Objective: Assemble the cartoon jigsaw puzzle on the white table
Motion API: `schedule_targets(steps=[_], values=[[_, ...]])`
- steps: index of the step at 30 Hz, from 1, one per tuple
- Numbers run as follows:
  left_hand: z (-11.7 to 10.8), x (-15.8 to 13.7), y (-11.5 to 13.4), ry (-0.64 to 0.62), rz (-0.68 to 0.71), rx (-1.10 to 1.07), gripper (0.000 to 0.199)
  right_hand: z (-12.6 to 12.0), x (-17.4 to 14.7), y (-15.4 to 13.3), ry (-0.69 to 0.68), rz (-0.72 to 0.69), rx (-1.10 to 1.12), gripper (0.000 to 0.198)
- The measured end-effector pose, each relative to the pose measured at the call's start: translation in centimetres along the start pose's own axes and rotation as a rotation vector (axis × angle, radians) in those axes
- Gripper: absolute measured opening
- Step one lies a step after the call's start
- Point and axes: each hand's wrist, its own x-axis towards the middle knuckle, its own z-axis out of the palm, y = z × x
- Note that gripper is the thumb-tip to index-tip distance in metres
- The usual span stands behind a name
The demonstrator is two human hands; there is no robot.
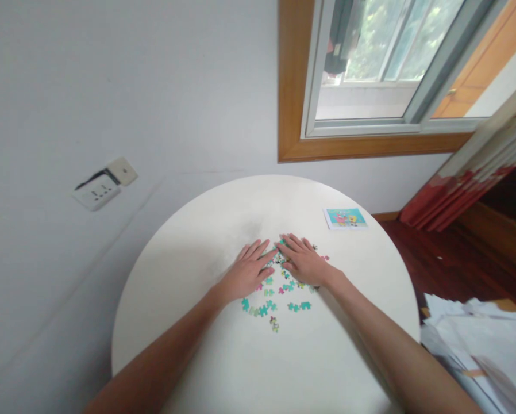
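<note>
Many small jigsaw puzzle pieces [264, 311], mostly teal with some pink and yellow, lie scattered on the white round table [258, 368]. My left hand [249, 271] rests palm down at the left side of the pile, its fingers spread. On the right side, my right hand [301, 261] lies flat over part of the pile with its fingers stretched out. Both hands hide some pieces beneath them. A short joined-looking pair of teal pieces [299, 306] and a small yellowish cluster [274, 324] lie nearer to me.
A picture card [346, 219] with cartoon figures lies at the table's back right. The wall with a socket [96, 191] stands at the left, a window [370, 69] behind. Stacked papers [477, 339] sit right of the table, below a red-and-white curtain [451, 190].
</note>
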Motion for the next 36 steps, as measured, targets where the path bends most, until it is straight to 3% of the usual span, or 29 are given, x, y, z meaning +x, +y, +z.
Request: schedule_targets(steps=[5,11,16,22,26,30,36], values=[[0.0,-0.1,0.2,-0.004,0.010,0.017,0.052,-1.1,-0.7,0.9,-0.104,0.032,0.034,0.062],[0.1,0.8,0.3,0.068,-0.039,-0.041,0.053,-1.8,0.1,2.6,0.072,0.113,0.078,0.058],[0.0,1.1,0.3,0.011,0.018,-0.034,0.051,-1.6,0.8,1.9,-0.051,-0.013,0.093,0.055],[-1.2,0.6,0.9,-0.112,0.179,-0.135,0.050,-3.7,-1.3,2.8,-0.170,-0.128,0.305,0.049],[-1.7,0.5,0.8,-0.078,0.200,-0.202,0.048,-4.0,-1.8,5.4,0.026,-0.006,0.420,0.044],[-1.4,0.4,-1.2,0.024,0.056,-0.195,0.049,-2.4,-1.2,7.4,0.173,0.046,0.392,0.045],[-1.1,0.7,-2.6,0.027,0.004,-0.222,0.052,0.0,-1.9,7.0,0.287,0.027,0.390,0.049]])
